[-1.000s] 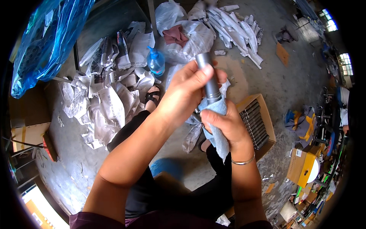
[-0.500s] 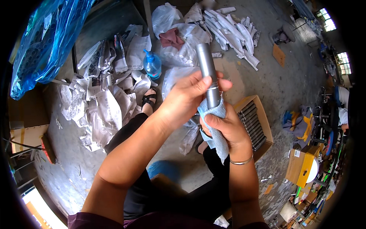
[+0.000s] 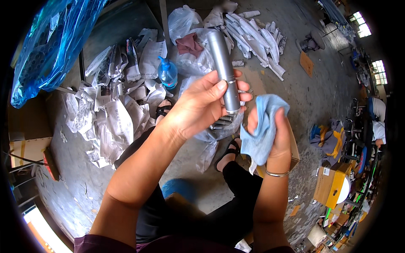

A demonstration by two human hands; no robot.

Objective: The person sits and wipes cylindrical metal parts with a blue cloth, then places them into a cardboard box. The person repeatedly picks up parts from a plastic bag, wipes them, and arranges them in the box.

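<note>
Held up in front of me is a grey metal tube [image 3: 220, 52], tilted slightly with its far end leaning left. My left hand [image 3: 206, 95] wraps round its lower half, fingers behind and thumb on top. To the right, my right hand [image 3: 280, 137] grips a light blue cloth [image 3: 263, 130], apart from the tube. The cloth drapes over the fingers and partly hides them. Beneath the tube, several similar metal pieces [image 3: 222, 122] lie in a clear plastic bag [image 3: 206, 134]. A cardboard box [image 3: 294, 145] is mostly hidden behind my right hand.
Crumpled printed paper [image 3: 120, 120] covers the floor at left, beside a blue pump bottle [image 3: 167, 74]. Paper-wrapped rolls [image 3: 257, 38] lie at the far side, near plastic bags and a dark red cloth [image 3: 189, 44]. Blue plastic wrapping [image 3: 55, 46] stands far left. A carton [image 3: 331, 183] sits at right.
My right hand has drawn the blue cloth off the tube's near end and moved right, baring that end. My left hand still holds the tube, now shifted slightly left.
</note>
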